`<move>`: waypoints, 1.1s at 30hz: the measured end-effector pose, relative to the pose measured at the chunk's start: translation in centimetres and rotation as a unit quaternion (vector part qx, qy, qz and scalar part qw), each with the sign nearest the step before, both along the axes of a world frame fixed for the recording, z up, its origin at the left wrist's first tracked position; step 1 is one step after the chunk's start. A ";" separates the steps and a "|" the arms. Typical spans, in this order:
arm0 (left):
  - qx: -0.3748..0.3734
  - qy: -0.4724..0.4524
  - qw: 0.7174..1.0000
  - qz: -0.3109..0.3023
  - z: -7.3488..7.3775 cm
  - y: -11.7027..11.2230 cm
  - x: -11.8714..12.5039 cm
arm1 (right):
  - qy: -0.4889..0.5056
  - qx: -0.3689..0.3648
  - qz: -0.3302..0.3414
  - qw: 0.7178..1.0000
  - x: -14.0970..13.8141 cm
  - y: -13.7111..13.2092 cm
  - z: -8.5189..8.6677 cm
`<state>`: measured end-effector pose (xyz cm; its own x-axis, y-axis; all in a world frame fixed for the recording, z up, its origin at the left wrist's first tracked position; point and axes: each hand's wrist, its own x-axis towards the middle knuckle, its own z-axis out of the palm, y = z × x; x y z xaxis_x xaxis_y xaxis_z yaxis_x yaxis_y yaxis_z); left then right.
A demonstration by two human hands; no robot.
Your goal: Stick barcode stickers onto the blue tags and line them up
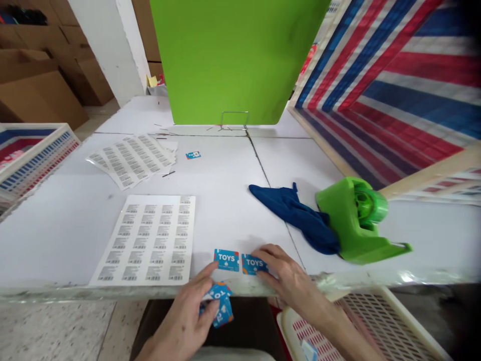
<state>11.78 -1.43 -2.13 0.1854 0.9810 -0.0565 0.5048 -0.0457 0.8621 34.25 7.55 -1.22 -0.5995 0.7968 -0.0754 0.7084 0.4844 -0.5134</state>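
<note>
Several overlapping blue cards (224,310) are gripped between the thumb and curled fingers of the left hand (186,308), just off the near table edge. The left index fingertip is extended to the left side of a flat TOYS card (228,260). The right end of a second TOYS card (249,264), located just to the right, is spanned by the slightly parted thumb and fingers of the right hand (291,273); whether this card is pinched or only pressed cannot be told.

To the left, a label sheet (148,243) is laid flat on the white table (221,180). Beyond it, further label sheets (135,158) are fanned, with a small blue card (193,155) positioned to their right. On the right, a dark blue cloth (296,210) is placed against a green tape dispenser (341,220). At the far side, a green panel (240,60) is stood upright. Striped baskets are seen at far left (41,155) and far right (413,85).
</note>
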 end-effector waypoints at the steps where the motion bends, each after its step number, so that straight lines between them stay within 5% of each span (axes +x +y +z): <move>1: -0.003 0.004 1.000 -0.005 0.1 0.3 0.2 | 0.002 0.001 0.005 1.000 0.1 0.1 0.0; 7: -0.042 0.046 0.997 -0.038 0.6 0.6 0.5 | 0.009 0.033 0.000 0.999 -0.1 -0.5 -0.2; 13: -0.054 0.063 0.995 -0.046 0.0 -0.4 0.5 | 0.007 0.050 0.011 0.999 -3.3 -0.4 0.4; 26: -0.021 0.012 0.999 0.037 -0.5 -2.6 -1.2 | -0.088 0.053 0.051 0.993 -6.6 0.0 0.6; 30: -0.017 -0.018 0.999 0.041 -0.7 -3.1 -1.6 | -0.034 0.090 0.078 0.992 -6.1 -1.1 0.4; 33: -0.028 -0.052 0.997 0.042 -0.8 -3.7 -2.0 | 0.058 0.182 0.107 0.976 -4.8 -2.7 -0.4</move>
<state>9.80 -5.08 -2.95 0.1103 0.9892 -0.0967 0.4133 0.0429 0.9096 29.48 4.86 -1.63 -0.7430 0.6134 0.2677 0.5177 0.7802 -0.3510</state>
